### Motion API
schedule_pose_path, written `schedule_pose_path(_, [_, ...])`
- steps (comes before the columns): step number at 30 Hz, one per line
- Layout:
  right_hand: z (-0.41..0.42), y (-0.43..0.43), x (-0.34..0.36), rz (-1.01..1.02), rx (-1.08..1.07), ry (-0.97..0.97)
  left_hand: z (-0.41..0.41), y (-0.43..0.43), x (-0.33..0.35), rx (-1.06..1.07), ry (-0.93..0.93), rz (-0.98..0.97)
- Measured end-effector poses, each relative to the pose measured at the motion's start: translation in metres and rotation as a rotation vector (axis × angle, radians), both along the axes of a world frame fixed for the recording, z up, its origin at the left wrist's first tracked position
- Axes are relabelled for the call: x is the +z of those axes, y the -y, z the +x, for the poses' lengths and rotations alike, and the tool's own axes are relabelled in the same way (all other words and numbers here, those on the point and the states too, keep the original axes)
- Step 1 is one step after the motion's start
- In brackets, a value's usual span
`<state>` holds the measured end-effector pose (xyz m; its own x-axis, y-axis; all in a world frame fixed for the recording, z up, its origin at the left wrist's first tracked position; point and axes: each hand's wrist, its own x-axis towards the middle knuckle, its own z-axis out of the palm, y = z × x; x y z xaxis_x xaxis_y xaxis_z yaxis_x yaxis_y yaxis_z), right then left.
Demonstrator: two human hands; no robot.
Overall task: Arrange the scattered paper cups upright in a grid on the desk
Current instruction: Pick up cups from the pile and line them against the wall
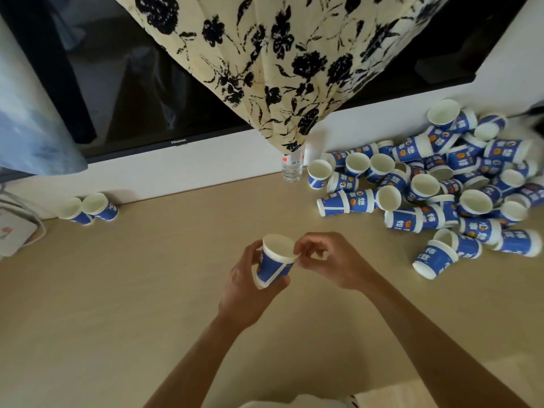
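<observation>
Only 2 blue-and-white paper cups (pixel 101 209) upright, back-left; tumbled pile (pixel 441 187) remains. L hand (pixel 244 285) grips 1 cup (pixel 273 260), R hand (pixel 326 260) pinches rim.

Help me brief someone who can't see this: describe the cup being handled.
From the black television on the wall, come down to the middle of the tan desk. There the left hand holds a blue paper cup, the right hand pinching its rim. Alone among the cups, it is off the desk, apart from the heap at right and the pair at left.
</observation>
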<state>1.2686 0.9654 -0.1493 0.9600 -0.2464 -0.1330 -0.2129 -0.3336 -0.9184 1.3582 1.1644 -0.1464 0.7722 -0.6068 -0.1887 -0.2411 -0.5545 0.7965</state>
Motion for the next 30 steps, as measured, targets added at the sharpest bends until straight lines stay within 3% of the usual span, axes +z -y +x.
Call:
schedule_pose_path(3, [-0.004,0.001,0.002,0.083,0.03,0.009,-0.003,0.005,-0.001,0.029,-0.023,-0.068])
schedule_pose_path(5, [-0.002,0.008,-0.002,0.24,-0.041,0.016,-0.005,0.005,-0.002,0.061,-0.031,-0.091])
schedule_pose_path(7, [0.009,0.023,-0.017,0.334,-0.29,0.001,-0.005,0.002,-0.002,0.096,-0.04,-0.101])
schedule_pose_path(9, [0.021,0.048,-0.041,0.271,-0.598,-0.107,-0.005,-0.001,-0.001,0.115,-0.047,-0.105])
schedule_pose_path(12, [0.034,0.085,-0.076,0.221,-0.813,-0.233,-0.006,-0.008,-0.002,0.14,-0.059,-0.099])
schedule_pose_path(16, [0.046,0.106,-0.099,0.174,-0.807,-0.363,-0.005,-0.021,-0.007,0.175,-0.065,-0.067])
schedule_pose_path(20, [0.056,0.119,-0.128,0.083,-0.794,-0.373,-0.003,-0.032,-0.012,0.224,-0.065,-0.05])
schedule_pose_path(30, [0.075,0.104,-0.117,-0.052,-0.76,-0.394,-0.005,-0.042,-0.012,0.233,-0.06,-0.037])
